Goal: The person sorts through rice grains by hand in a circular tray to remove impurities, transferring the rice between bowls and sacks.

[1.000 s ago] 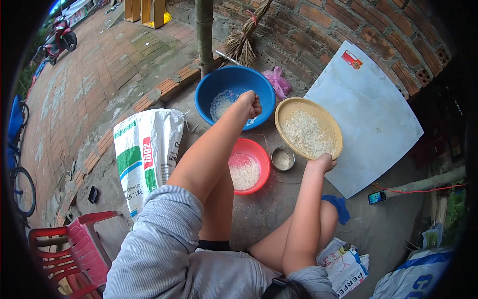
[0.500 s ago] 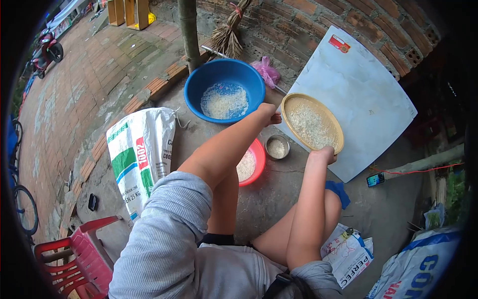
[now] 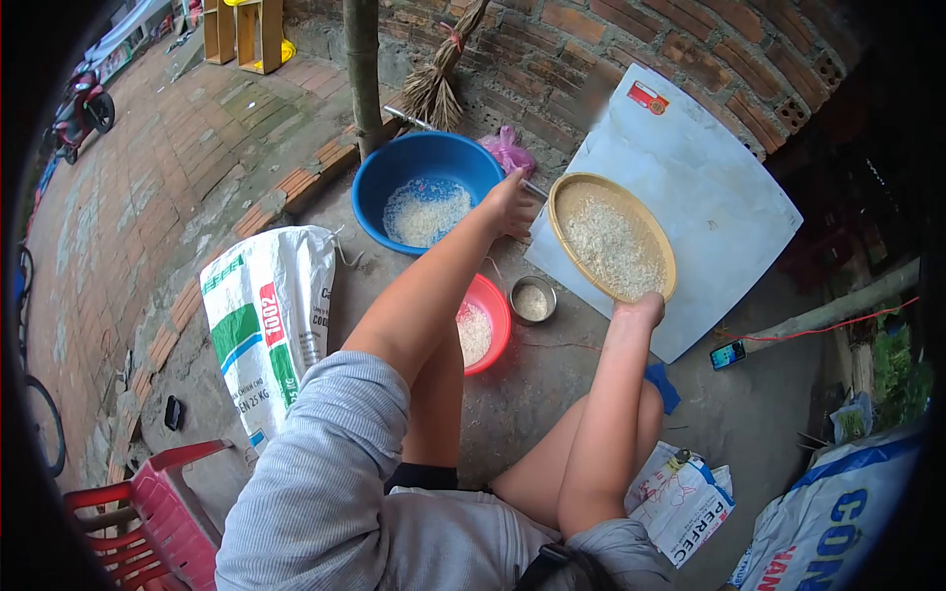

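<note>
A round tan sieve (image 3: 566, 219) with white grains in it is tilted over the white board (image 3: 724, 222). My right hand (image 3: 642, 310) grips its near rim. My left hand (image 3: 510, 205) is off the sieve, fingers apart and holding nothing, between the sieve and the blue basin (image 3: 370, 202). White grains lie on the bottom of the blue basin. Nearer to me, a red bowl (image 3: 504, 320) holds grains and is partly hidden by my leg. Beside it stands a small metal bowl (image 3: 533, 299) with grains inside.
A white sack (image 3: 256, 335) lies at the left, near a red plastic chair (image 3: 172, 502). Behind the basin are a bamboo post (image 3: 362, 69), a straw broom (image 3: 434, 89) and a pink bag (image 3: 507, 150). A phone (image 3: 727, 355) and another sack (image 3: 838, 522) are at the right.
My left hand has opened, its fingers now spread, and sits slightly left and higher in view. The whole view has shifted a little. The sieve stays in my right hand.
</note>
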Motion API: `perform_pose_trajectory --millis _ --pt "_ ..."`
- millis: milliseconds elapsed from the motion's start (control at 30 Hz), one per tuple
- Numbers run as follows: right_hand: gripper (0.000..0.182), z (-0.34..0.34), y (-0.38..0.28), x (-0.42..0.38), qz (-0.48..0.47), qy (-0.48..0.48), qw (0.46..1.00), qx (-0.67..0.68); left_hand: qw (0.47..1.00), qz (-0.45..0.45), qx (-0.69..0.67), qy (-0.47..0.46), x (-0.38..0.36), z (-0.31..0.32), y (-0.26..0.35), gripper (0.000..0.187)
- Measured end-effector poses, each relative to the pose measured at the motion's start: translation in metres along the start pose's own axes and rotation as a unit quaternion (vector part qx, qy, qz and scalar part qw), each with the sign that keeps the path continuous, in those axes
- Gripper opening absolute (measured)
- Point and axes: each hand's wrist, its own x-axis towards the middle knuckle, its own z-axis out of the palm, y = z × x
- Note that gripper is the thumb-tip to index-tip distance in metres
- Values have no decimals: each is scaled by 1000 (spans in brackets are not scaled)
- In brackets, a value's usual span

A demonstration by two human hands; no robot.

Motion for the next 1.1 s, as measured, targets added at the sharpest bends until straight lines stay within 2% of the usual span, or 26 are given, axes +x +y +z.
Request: perform_pose_trajectory --millis 33,67,133,167,267,300,367,400,467,500,533,567,600,667,700,767,800,900,967,1033,1100 --pt "38 2 -4 -2 29 -91 995 10 998 3 -59 -32 -24 11 12 63" --pt "38 5 -9 -5 24 -95 995 17 998 9 -55 -37 -40 16 22 63" --pt "35 9 -24 -18 78 -161 983 -37 947 64 -111 -294 -63 17 34 55" --pt "35 10 -34 -23 72 -161 984 -32 946 65 -107 -300 -71 21 37 55" --pt "34 8 -63 -36 90 -202 965 -142 969 83 -145 -180 -105 31 43 37" --pt "34 9 -74 -48 87 -202 965 -142 969 84 -145 -184 -108 31 42 37" --pt "40 14 -95 -76 36 -231 943 -236 978 127 -117 -114 -112 32 40 35" --pt "40 16 -97 -85 32 -233 943 -235 980 131 -117 -97 -117 34 40 29" --pt "52 19 -98 -99 -129 -160 924 -324 978 165 -99 -86 -129 35 41 28" --pt "52 15 -99 -96 -131 -160 924 -321 975 194 -81 -73 -137 37 42 28" --pt "53 8 -99 -88 -322 -152 821 -446 965 228 -91 -90 -145 39 43 27" --pt "54 4 -101 -83 -493 -134 666 -544 965 228 -91 -94 -145 39 43 27" --pt "54 4 -107 -88 -495 -131 664 -544 965 231 -74 -96 -147 38 43 26" --pt "46 6 -120 -102 -459 -254 677 -516 966 225 -64 -109 -152 40 41 25" --pt "46 7 -124 -109 -462 -253 674 -517 965 226 -67 -112 -154 42 40 25" --pt "38 4 -128 -123 -388 -323 669 -545 971 199 -81 -108 -159 45 36 25" --pt "39 3 -132 -126 -384 -335 642 -573 970 199 -82 -110 -161 47 36 25" --pt "38 0 -137 -138 -400 -335 640 -565 965 214 -85 -129 -165 50 33 25" --pt "38 0 -142 -144 -394 -349 639 -561 968 199 -93 -122 -167 51 31 33" --pt "38 -1 -144 -147 -390 -365 637 -556 968 182 -110 -132 -167 53 28 30" --pt "36 -1 -143 -149 -385 -383 612 -576 968 166 -126 -142 -160 53 24 27"
